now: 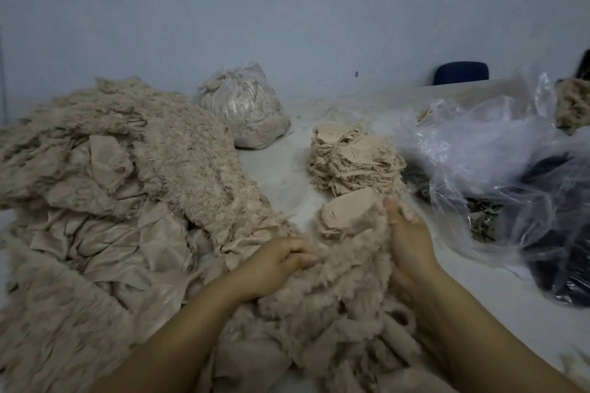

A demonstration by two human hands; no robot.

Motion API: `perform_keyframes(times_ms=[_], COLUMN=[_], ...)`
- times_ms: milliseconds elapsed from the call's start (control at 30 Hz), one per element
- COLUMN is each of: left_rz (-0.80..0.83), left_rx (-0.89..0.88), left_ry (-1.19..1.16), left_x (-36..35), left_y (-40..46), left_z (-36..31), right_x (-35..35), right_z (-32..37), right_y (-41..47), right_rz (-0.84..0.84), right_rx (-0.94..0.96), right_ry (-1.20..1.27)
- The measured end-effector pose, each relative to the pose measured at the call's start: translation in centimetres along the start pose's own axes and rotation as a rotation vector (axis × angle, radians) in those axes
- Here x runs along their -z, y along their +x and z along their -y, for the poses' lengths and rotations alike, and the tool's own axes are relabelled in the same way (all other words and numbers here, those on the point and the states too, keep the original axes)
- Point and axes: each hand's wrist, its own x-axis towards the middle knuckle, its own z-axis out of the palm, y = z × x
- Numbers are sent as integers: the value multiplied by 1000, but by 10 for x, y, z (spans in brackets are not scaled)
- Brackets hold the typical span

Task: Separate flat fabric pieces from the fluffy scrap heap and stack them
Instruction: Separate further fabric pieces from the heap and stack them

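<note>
A big heap of beige fluffy scraps (134, 150) covers the left of the table and spills toward me. My left hand (277, 262) grips a clump of fluff (338, 277) at the heap's near edge. My right hand (407, 230) holds the right side of the same clump, fingers curled round it. A small bundle of flat beige pieces (346, 210) lies on top of the clump, just left of my right fingers. Behind it stands a stack of flat pieces (354, 159).
A tied clear bag of scraps (245, 105) stands at the back by the wall. Loose clear plastic bags (498, 150) with dark material inside (562, 252) fill the right side. A blue chair back (461, 72) shows beyond the white table (281, 169).
</note>
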Motion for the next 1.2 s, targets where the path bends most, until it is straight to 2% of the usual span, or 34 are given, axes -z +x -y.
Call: perform_keyframes(times_ms=[100,167,233,300,333,400,467,533,567,667,700,733,833,933,1033,1067,1133,1200], left_rz=[23,-53,-120,-57,-61,-219,-358,-377,-347,-206,-193,-213,-318,-262,-276,-292,-278,-170], left_rx=[12,6,69,211,251,300,311,311,303,250,236,219,212,291,381,378,369,382], left_ry=[58,-17,-324,-674,-791,-872,-883,-941,-960,-1056,-1065,-1024,-752,-608,-426,-419,-553,-619], left_x=[9,9,7,7,6,5,9,13,15,17,17,16,19,26,38,41,41,33], left_y=[-5,-3,1,4,5,7,7,5,4,5,5,6,5,1,-3,-3,-4,-3], left_z=[4,-13,-32,-44,-47,-46,-41,-36,-36,-39,-41,-41,-38,-28,-18,-16,-22,-27], right_x=[3,-6,-18,-26,-29,-32,-31,-23,-20,-25,-29,-33,-31,-26,-21,-19,-19,-23], right_z=[7,5,4,1,-3,-9,-8,-6,-5,-6,-8,-9,-10,-7,-4,-2,-2,-6], right_y=[2,-2,-11,-22,-27,-34,-34,-24,-19,-18,-20,-19,-11,-9,-6,-5,-5,-8], right_rz=[-2,24,92,257,382,564,504,323,289,503,524,475,249,198,126,137,186,213], right_rx=[62,110,218,300,299,170,84,204,220,63,44,62,125,131,32,-6,-72,-103], right_ry=[-63,-106,-190,-338,-384,-320,-166,-244,-317,-392,-326,-250,-188,-180,-92,-86,-69,23])
